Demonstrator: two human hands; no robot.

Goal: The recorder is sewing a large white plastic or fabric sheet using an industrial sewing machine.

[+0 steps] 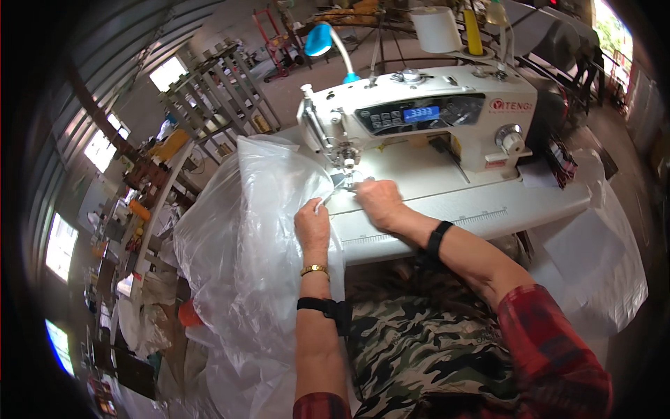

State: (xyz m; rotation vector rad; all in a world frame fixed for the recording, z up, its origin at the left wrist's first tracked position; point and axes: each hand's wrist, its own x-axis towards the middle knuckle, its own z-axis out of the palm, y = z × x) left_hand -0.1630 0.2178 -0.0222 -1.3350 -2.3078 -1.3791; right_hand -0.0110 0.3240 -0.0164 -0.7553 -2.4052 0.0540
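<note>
A white sewing machine point(419, 112) with a lit blue display stands in front of me. Its needle and presser foot point(349, 162) are at the left end of the head, under a bright light. A big sheet of translucent plastic point(279, 167) lies over the left end of the machine bed and hangs down that side. My left hand point(312, 225) is closed on the sheet's edge, just in front of the needle. Close to the presser foot, my right hand point(380, 202) has its fingers pressed together; whatever they pinch is hidden and slightly blurred.
A blue-shaded lamp point(319, 40) rises behind the machine, and a white thread cone point(436, 29) and a yellow one point(473, 32) stand above it. More plastic sheeting point(593, 258) hangs at the right. To the left are a cluttered bench point(157, 188) and an orange-red container point(188, 313).
</note>
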